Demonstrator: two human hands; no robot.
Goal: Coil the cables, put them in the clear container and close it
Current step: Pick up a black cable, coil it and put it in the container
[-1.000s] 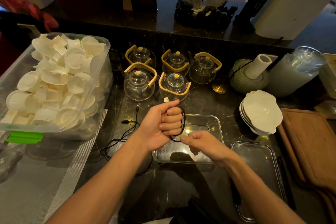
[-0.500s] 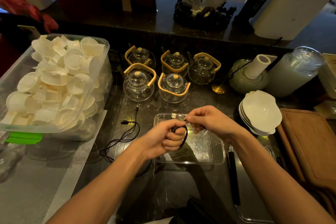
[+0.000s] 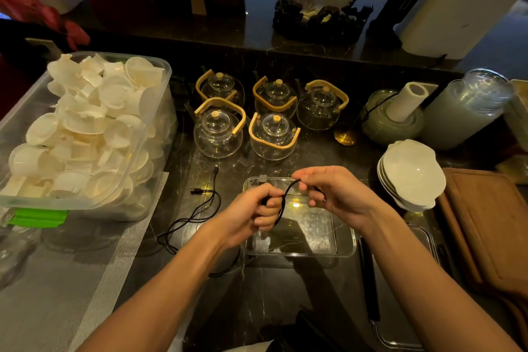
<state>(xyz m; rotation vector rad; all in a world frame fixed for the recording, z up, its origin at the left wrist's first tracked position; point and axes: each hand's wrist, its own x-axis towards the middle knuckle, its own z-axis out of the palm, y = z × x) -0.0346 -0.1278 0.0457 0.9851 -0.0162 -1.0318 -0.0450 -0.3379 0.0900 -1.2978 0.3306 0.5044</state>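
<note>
Head view: left hand (image 3: 251,214) clenched on a coiled black cable (image 3: 281,204) above the clear container (image 3: 343,248) on the counter (image 3: 274,288). Right hand (image 3: 340,194) pinches the cable's loop. Second cable (image 3: 197,213) lies left of the container.

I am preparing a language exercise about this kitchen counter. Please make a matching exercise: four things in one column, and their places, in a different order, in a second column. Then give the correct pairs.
Things:
1. clear container
2. loose black cable
3. stack of white bowls
4. glass teapots

Places:
A. lying on the dark counter, left of the clear container
B. at the right, beside the wooden board
C. below the left hand and the right hand, open
D. grouped behind the clear container, toward the back of the counter

Pairs: 1-C, 2-A, 3-B, 4-D
</note>
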